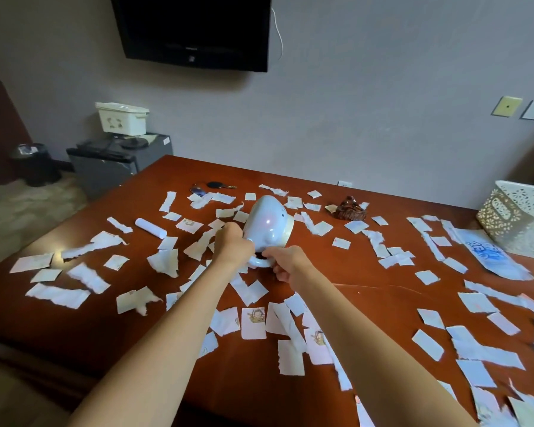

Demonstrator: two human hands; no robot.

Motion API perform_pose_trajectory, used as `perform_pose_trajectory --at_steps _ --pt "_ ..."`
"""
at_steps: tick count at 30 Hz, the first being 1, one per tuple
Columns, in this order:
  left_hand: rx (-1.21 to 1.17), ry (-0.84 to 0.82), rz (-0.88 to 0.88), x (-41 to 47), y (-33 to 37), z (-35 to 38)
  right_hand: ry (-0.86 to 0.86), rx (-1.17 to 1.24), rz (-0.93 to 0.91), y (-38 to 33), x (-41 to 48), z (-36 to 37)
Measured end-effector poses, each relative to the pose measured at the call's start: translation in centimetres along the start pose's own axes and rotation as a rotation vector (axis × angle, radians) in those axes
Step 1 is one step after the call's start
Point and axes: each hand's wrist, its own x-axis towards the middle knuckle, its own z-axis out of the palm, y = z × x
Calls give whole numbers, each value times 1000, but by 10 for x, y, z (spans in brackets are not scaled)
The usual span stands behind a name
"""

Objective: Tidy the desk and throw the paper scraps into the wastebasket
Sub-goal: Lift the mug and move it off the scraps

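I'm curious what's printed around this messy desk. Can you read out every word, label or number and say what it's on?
None can be read.
TV: small logo on its lower frame, too blurred.
Plastic bag: blue lettering, too blurred.
White box: faded mark, no words legible.
Paper scraps: cartoon drawings, no legible text.

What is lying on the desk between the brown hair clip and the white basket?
In the head view, only torn paper scraps lie between the hair clip and the basket.

I have both arms extended forward, forearms converging. My left hand (232,241) is closed in a grip; my right hand (285,262) is closed alongside it.
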Motion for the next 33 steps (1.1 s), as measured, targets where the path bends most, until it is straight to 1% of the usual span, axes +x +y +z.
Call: perform_pose_trajectory --at_steps 3,6,9,12,14,16,19,20,23,26,30,33 --pt "-98 -17 -24 3 -3 1 28 78 -83 2 -3 7" --pt "-189 -38 -28 2 -11 4 29 47 -232 7 -3 11" --pt "-249 -79 -27 -2 -15 2 86 -45 -362 10 -2 12" --pt "-322 -112 -3 2 -12 -8 179 -211 -525 7 -2 7" --pt "-363 -124 43 4 -6 -18 192 -310 -628 0 -3 0" --pt "-329 -129 123 6 2 -30 164 -379 -695 -8 -6 -8" --pt "-170 -128 207 10 4 -48 123 -501 -758 -18 -6 -13" --pt "-162 -141 215 15 1 -54 113 -539 -775 -21 -5 -12" --pt "-190 -142 191 25 -14 -73 67 -588 -804 -30 0 0" --pt "-164 -83 157 34 -35 -90 37 -688 -869 -46 4 24" --pt "-241 7 115 50 -63 -118 -11 -798 -916 -72 11 67" --pt "-269 45 74 72 -83 -142 -32 -856 -927 -90 19 103"
